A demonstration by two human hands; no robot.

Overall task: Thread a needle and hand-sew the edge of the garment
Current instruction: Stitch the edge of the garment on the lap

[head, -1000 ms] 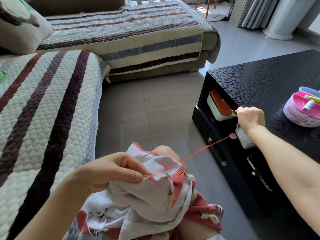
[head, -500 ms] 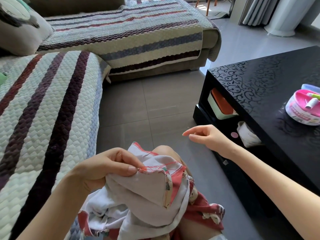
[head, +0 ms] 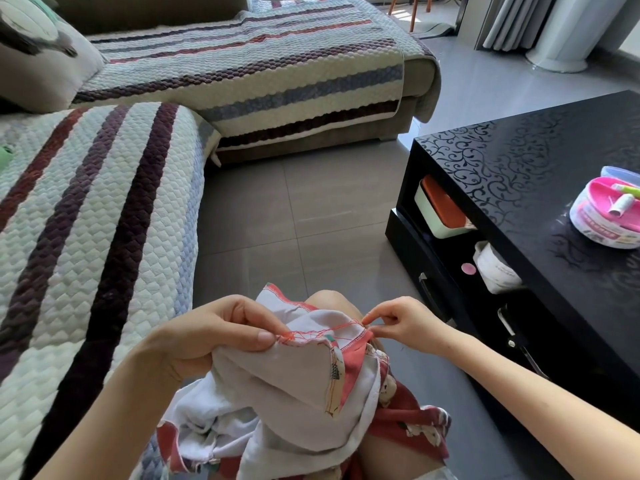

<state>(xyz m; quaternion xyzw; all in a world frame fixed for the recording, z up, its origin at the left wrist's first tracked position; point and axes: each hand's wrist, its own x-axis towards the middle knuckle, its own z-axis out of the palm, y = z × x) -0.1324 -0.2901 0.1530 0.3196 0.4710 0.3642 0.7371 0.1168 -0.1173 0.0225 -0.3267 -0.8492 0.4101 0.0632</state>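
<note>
Quilting in dark, red and blue stripes is covering two sofa sections: the near sofa section [head: 86,220] is running down the left, the far sofa section [head: 242,71] is lying across the top, and one cushion [head: 41,64] is leaning in the far left corner. Below them the left hand [head: 207,337] is gripping the garment [head: 277,386], its thumb pressing the stitched edge against curled fingers. That one garment, white with a red printed side, is lying bunched over the person's lap, with one bare knee [head: 329,299] showing behind it. One red thread [head: 311,332] is running in loose stitches along the raised hem, from the left thumb to the right hand [head: 398,323]. The right hand is pinching the thread between thumb and forefinger at the hem's right corner, and whether a needle is sitting in that pinch I cannot tell. Grey floor [head: 294,202] is lying between sofa and desk. Further right one black desk [head: 519,161] with a scroll pattern is standing. Its open shelf is holding three things: one box with an orange lid [head: 440,209], one pink disc [head: 468,268] and, just beside the disc, one white roll [head: 495,268]. On the desk top, near the right edge, one round pink tub [head: 606,220] is carrying one white spool [head: 623,204].
</note>
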